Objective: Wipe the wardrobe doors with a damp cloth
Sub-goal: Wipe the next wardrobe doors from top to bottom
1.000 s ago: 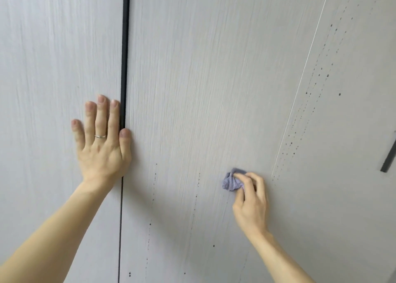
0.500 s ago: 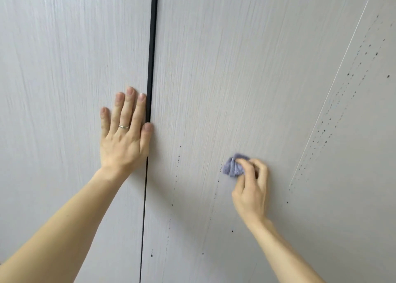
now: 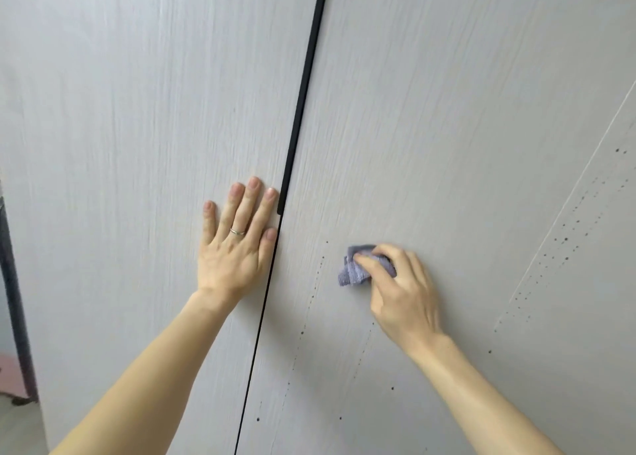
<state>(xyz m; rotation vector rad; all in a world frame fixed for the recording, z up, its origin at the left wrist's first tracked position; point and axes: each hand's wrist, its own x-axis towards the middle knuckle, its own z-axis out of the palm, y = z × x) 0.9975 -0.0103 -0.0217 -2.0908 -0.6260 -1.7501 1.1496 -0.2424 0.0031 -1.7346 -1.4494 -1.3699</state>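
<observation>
Two pale grey wood-grain wardrobe doors fill the view: a left door (image 3: 137,144) and a middle door (image 3: 430,127), split by a black handle strip (image 3: 303,86). My left hand (image 3: 237,244) lies flat on the left door beside the gap, fingers straight, a ring on one finger. My right hand (image 3: 402,289) grips a small bunched lilac cloth (image 3: 354,270) and presses it against the middle door. Lines of dark specks (image 3: 311,299) run down this door just left of the cloth and below it.
A thin seam (image 3: 564,210) runs slantwise at the right, with more dark specks (image 3: 564,241) along the door beyond it. At the far left edge a dark vertical frame (image 3: 15,299) and a bit of floor show.
The view has swung left, so the black gap sits further right in frame. My right hand has carried the cloth leftward across the middle door toward the gap. My left hand stays pressed in place.
</observation>
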